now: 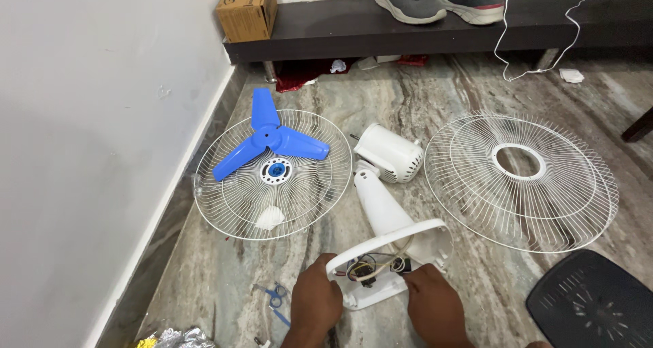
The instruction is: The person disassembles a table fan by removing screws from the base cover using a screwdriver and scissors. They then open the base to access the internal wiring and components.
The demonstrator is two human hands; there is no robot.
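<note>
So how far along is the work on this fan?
Done: both white wire grilles and the blue blade lie off on the floor. In hand: left hand and right hand grip the opened base, wires exposed. Left: everything remains apart.

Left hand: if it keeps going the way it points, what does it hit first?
The left hand points up-frame at the fan base and already touches its rim. Past that, probably the white stem, though depth is unclear.
</note>
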